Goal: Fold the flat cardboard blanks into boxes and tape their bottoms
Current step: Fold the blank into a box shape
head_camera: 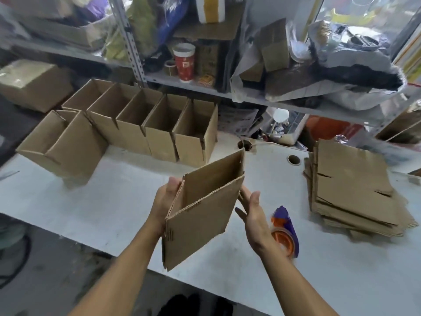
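Observation:
A partly opened cardboard blank [200,215] hangs tilted above the white table [114,201], its two walls spread apart. My left hand [163,199] holds its left edge from outside. My right hand [252,213] is beside its right edge with straight fingers, touching or just off it. A stack of flat blanks [355,190] lies at the right. An orange and purple tape dispenser [286,231] lies on the table, partly behind my right wrist. Several folded open boxes [159,133] stand in a row at the back left.
One more folded box [63,147] lies tipped at the table's left end. Metal shelving [134,42] full of bags, a red cup [184,62] and cardboard rises behind the table. Two round holes [293,159] pierce the tabletop. Near table edge runs diagonally below my arms.

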